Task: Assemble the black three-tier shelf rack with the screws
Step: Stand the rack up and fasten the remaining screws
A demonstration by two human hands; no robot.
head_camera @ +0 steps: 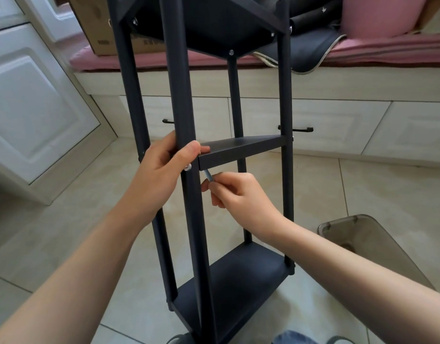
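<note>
The black shelf rack [238,281] stands upright on the tiled floor in front of me, with four round posts and three shelf boards. My left hand [161,167] grips the near front post [179,95] at the height of the middle shelf [241,151]. A silver screw head [187,167] sits in that post just below my thumb. My right hand [236,192] pinches a small silver hex key [208,175] whose tip points up under the middle shelf's near corner. The top shelf [214,28] shows its underside with several screws.
A translucent grey plastic bin [358,234] stands on the floor at the right. White cabinets [40,95] and drawers [313,125] line the left and back. A pink cushioned bench [363,48] holds a cardboard box [102,28] and dark fabric.
</note>
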